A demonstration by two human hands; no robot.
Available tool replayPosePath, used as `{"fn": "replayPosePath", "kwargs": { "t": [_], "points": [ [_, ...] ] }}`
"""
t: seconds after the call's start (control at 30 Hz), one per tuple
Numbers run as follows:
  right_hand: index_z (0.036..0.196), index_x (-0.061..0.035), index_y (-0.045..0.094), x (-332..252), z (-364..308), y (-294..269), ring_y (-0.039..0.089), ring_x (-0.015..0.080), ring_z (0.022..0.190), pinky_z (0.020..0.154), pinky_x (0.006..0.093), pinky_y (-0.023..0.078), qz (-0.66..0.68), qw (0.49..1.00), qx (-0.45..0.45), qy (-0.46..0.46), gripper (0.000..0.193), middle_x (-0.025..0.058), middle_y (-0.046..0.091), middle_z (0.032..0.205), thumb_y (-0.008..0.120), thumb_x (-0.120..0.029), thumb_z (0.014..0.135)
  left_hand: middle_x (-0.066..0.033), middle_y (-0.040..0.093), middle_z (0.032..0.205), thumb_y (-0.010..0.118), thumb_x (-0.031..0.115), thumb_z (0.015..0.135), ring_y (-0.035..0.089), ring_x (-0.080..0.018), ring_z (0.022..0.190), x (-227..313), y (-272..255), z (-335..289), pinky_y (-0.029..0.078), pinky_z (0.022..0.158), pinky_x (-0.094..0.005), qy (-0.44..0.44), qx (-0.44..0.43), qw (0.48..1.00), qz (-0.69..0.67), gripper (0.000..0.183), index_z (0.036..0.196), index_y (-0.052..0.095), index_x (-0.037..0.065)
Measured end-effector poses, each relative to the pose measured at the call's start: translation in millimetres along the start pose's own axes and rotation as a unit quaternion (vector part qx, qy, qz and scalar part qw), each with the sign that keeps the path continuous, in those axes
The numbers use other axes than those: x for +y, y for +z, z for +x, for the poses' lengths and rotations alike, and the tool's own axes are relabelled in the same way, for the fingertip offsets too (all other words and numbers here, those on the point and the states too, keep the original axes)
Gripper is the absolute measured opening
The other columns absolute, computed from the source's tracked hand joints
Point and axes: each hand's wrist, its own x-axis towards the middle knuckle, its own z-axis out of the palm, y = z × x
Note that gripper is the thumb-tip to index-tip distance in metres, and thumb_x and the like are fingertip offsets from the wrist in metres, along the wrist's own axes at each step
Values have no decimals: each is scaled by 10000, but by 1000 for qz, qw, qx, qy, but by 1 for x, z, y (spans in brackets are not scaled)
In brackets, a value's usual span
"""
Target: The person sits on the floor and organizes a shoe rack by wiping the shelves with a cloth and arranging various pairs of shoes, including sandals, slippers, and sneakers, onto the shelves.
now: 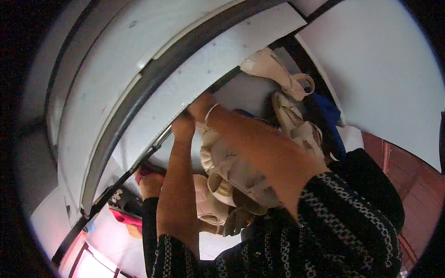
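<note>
Both arms reach up to the dark lower edge of a white panel. My left hand is bent at the wrist against that edge, its fingers out of sight. Just beside it, my right hand, with a thin pale bracelet at the wrist, also reaches in past the edge; its fingers are hidden too. Below the right forearm lie several cream and beige shoes in a heap, among them a wedge sandal. Whether either hand holds anything does not show.
A cream high-heeled shoe and a beige shoe lie at the far right, near dark blue cloth. A large white panel stands on the right, by reddish tiles. Pink-red footwear lies at lower left.
</note>
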Motion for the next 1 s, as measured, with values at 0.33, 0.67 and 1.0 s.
{"fn": "replayPosePath", "kwargs": {
  "t": [0.33,0.67,1.0],
  "points": [
    [1278,-81,400,83,58,-162,346,319,1225,1029,481,214,-457,861,-211,68,496,152,374,1332,424,-356,866,-203,522,1135,432,219,855,504,-347,1049,94,49,118,390,906,-437,8,-74,980,-187,361,1161,486,34],
    [1260,-79,419,-21,45,32,386,310,1180,987,462,266,-48,994,-97,-8,476,146,405,1290,425,-350,869,-134,531,1154,432,311,872,511,-309,1054,-30,-14,-12,402,883,-435,-70,-133,987,-56,370,1158,503,87],
    [1242,-77,438,70,57,-136,427,302,1135,945,443,319,-387,906,-135,108,457,140,437,1248,426,-344,871,-184,567,1042,493,79,807,558,-344,929,-19,-15,-27,462,770,-426,-78,-124,989,24,401,1207,464,88]
  ]
}}
